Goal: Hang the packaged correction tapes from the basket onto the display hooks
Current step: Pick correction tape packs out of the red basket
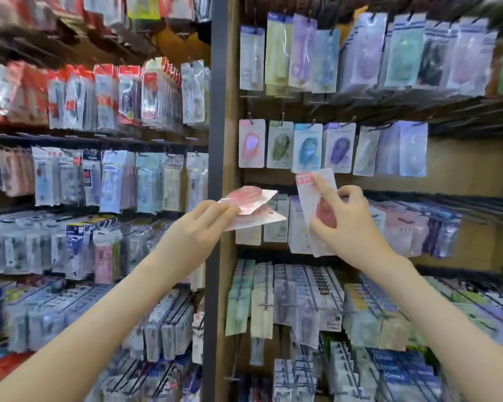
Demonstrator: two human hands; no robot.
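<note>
**One pink pack raised, spares held in reserve**

Nearest us, both bare forearms reach up from the bottom corners of the frame. At centre, our left hand (204,224) pinches a small fan of pink packs (253,203), at least two, lying nearly flat with their free ends pointing right. Just right of centre, our right hand (352,224) holds a single pack (314,192) upright. The thumb is on its front beside the pink tape body, and a fingertip sits up by the red header. The basket is out of view.

Beyond the hands, a wooden display panel carries rows of hanging packs. A matching pink pack (251,143) hangs at the left end of the middle row, above and left of the one we hold. Its display hook (249,116) is too blurred to show the tip.

We judge the step in hand to be hanging the right-hand pack there. To do it well, we should keep the header topmost and the face forward. The fingertip should move clear of the hole we expect in the header. Then we line that hole up with the hook's tip and slide the pack straight back.
</note>
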